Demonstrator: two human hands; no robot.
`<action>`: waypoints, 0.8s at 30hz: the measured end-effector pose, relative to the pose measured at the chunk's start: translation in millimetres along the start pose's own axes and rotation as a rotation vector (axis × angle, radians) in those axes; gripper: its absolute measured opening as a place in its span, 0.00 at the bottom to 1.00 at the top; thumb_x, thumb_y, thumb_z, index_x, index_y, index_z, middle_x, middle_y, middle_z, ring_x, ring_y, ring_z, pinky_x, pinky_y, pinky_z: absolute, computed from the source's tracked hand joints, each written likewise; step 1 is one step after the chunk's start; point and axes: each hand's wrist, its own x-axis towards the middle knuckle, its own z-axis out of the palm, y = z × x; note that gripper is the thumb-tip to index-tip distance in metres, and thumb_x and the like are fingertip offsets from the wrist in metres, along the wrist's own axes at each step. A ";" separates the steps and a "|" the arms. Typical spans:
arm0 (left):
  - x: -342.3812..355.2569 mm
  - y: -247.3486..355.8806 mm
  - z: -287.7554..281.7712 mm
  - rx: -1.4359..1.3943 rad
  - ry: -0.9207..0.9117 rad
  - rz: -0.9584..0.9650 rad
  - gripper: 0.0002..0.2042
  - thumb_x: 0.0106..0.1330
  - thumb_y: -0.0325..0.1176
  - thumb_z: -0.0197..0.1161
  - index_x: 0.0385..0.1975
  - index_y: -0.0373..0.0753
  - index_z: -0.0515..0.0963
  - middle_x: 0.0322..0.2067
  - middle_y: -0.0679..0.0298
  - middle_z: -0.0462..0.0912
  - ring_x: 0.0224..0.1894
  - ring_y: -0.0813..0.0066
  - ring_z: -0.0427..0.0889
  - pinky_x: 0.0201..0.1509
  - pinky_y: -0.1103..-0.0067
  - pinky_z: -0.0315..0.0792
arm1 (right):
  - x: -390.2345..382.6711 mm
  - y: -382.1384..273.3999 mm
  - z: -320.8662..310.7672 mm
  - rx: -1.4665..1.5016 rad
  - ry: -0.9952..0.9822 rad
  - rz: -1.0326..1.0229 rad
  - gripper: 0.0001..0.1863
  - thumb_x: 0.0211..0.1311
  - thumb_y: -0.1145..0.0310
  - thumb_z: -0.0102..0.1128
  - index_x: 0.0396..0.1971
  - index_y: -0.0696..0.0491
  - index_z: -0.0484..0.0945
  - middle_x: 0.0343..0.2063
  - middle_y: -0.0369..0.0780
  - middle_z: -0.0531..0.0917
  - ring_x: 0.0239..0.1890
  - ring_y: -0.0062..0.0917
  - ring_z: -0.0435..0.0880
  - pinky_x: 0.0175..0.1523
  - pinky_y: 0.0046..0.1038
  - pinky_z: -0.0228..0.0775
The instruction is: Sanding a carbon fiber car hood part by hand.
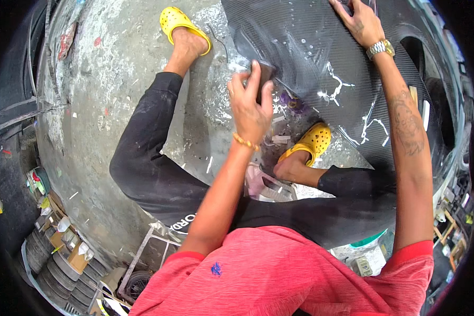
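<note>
My left hand is closed around a dark rectangular block, at the lower left edge of a large black carbon-weave panel. Smeared, whitish wet patches and white marks show on the panel's surface. My right hand, with a watch at the wrist, rests on the panel near the top of the view, fingers apart; their tips reach the frame's edge.
I sit low over a stained concrete floor, my feet in yellow clogs either side. A metal frame is by my left hip, stacked tyres and clutter lie at lower left, and more clutter lines the right.
</note>
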 end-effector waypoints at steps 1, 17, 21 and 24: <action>-3.2 4.3 -8.7 0.021 -0.006 0.005 0.26 0.63 0.34 0.72 0.62 0.40 0.80 0.43 0.51 0.74 0.48 0.57 0.75 0.56 0.65 0.69 | -1.9 -6.9 -2.7 0.002 0.022 -0.002 0.22 0.70 0.48 0.61 0.44 0.54 0.74 0.32 0.53 0.86 0.37 0.48 0.86 0.42 0.45 0.77; 117.8 -41.8 43.6 0.083 0.298 0.114 0.26 0.67 0.34 0.68 0.65 0.37 0.76 0.47 0.45 0.73 0.51 0.47 0.73 0.58 0.60 0.69 | 76.9 51.0 11.5 -0.176 0.260 -0.138 0.28 0.70 0.38 0.58 0.53 0.49 0.75 0.37 0.48 0.87 0.41 0.44 0.88 0.46 0.42 0.78; 44.4 -22.0 50.4 0.016 0.118 0.010 0.26 0.67 0.34 0.69 0.65 0.35 0.76 0.47 0.45 0.73 0.51 0.48 0.72 0.59 0.60 0.68 | 75.1 59.2 23.4 -0.152 0.272 -0.135 0.28 0.71 0.38 0.56 0.52 0.48 0.76 0.38 0.47 0.87 0.41 0.44 0.87 0.45 0.42 0.78; 96.1 -42.5 44.8 0.047 0.212 0.104 0.25 0.67 0.34 0.68 0.64 0.35 0.77 0.46 0.45 0.74 0.51 0.47 0.73 0.58 0.60 0.69 | 72.8 45.5 18.2 -0.155 0.267 -0.102 0.27 0.70 0.38 0.56 0.52 0.47 0.76 0.36 0.47 0.87 0.41 0.44 0.87 0.45 0.42 0.78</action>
